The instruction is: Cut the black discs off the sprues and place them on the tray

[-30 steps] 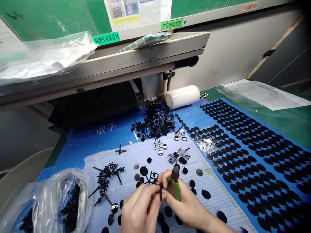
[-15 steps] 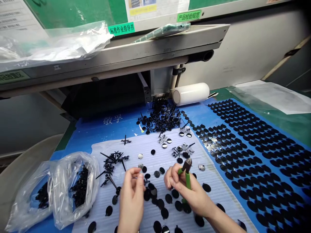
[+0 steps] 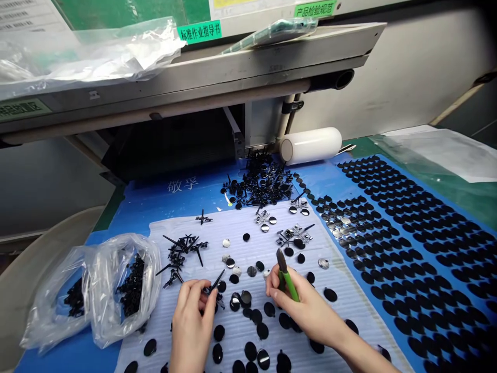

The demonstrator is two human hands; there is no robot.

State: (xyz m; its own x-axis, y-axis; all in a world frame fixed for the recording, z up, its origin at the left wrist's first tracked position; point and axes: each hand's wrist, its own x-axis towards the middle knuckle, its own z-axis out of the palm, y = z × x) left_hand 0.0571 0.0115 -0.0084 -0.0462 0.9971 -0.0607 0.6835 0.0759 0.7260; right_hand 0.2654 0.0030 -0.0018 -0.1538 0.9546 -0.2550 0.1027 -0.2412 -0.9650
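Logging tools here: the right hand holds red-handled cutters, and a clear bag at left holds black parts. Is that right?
No: the head view shows green-handled cutters in the right hand, not red; a clear bag at left does hold black parts.

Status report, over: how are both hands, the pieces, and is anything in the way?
Left hand gripping black branched piece. Right hand holding green-handled cutters. Loose black discs scattered between hands; no clear obstruction seen.
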